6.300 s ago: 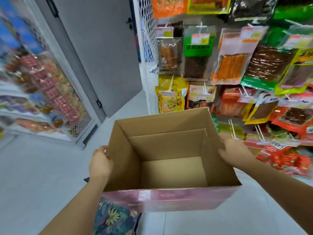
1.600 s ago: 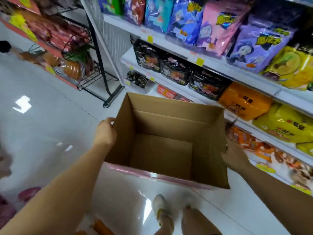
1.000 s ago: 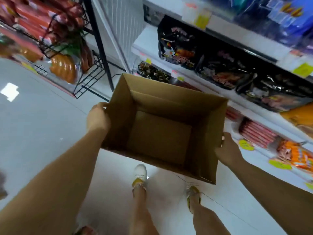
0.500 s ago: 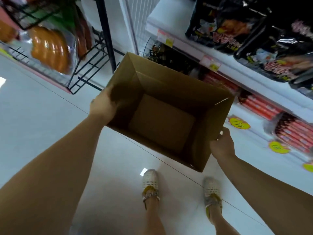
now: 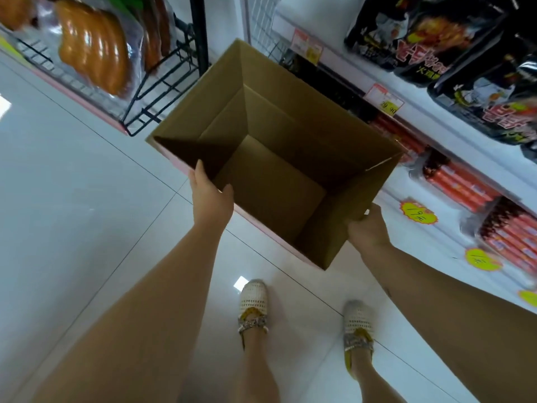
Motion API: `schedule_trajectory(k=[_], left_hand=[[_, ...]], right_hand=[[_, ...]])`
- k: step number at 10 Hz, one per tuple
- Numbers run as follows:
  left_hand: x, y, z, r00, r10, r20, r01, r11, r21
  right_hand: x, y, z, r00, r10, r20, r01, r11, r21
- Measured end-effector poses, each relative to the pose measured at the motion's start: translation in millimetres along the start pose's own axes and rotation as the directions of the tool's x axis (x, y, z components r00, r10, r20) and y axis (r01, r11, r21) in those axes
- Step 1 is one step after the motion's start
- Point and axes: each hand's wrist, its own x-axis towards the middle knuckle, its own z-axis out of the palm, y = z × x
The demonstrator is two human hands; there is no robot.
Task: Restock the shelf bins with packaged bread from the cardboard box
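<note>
Hands held the box point(image 5: 279, 158) between them above the floor point(image 5: 72, 199). Left hand point(image 5: 212, 196) closed its grip on the near-left rim, thumb hooked inside the wall and fingers out of sight beneath. Right hand point(image 5: 367, 228) was clamped on the near-right corner, fingers wrapped under the edge. Box was tilted, open top toward the camera, its brown inside bare, with a pink strip along the lower outer edge. Under it lay pale glossy tiles with thin dark joints, and two feet in white woven shoes point(image 5: 252, 303) stood there. To the right, a white shelf point(image 5: 453, 135) carried black snack bags point(image 5: 430, 39) above and red sausage packs point(image 5: 462, 181) lower down, with yellow price stickers point(image 5: 418, 210) near them. At upper left, a black wire rack point(image 5: 162, 82) held packaged bread point(image 5: 93, 50), blurred and cut off by the frame.
</note>
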Motion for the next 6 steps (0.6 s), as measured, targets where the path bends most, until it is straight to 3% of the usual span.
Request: schedule_trajectory(k=[2, 3, 4, 5, 6], left_hand=[[20, 3, -16, 0.997, 0.066, 0.049, -0.070, 0.994, 0.078], [18, 6, -19, 0.996, 0.059, 0.068, -0.068, 0.989, 0.131], [2, 23, -19, 0.996, 0.082, 0.025, -0.085, 0.974, 0.208], [-14, 48, -22, 0.979, 0.200, 0.049, -0.205, 0.939, 0.276], [-42, 92, -33, 0.928, 0.317, 0.197, -0.359, 0.903, 0.235]], right_hand=[[8, -24, 7, 0.950, -0.049, 0.307, 0.026, 0.997, 0.078], [11, -35, 0, 0.928, -0.021, 0.372, 0.023, 1.000, -0.001], [3, -40, -12, 0.932, -0.002, 0.363, 0.013, 1.000, -0.026], [-18, -53, -30, 0.936, -0.040, 0.351, 0.060, 0.997, -0.047], [-46, -76, -58, 0.933, -0.098, 0.346, 0.152, 0.980, -0.131]])
